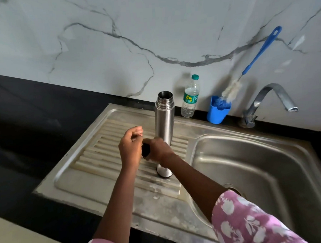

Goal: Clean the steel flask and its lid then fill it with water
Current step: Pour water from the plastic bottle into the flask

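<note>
So the tall steel flask (164, 117) is standing upright with its mouth open on the ribbed steel draining board (101, 146), just behind the hands. The right hand (158, 149) is wrapped round a small dark round piece (145, 150), and the left hand (131, 144) sits right up against it with fingers curled, though I honestly can't tell if it's gripping anything. A shiny steel cap (164, 171) lies on the board under the right forearm. Back on the black tabletop (35, 118) there's a clear plastic water bottle with a green cap (190, 97) and a blue plastic cup (217, 112) holding a blue-handled bottle brush (260, 51), with the chrome tap (270, 100) over the steel sink basin (250, 153) to the right.
</note>
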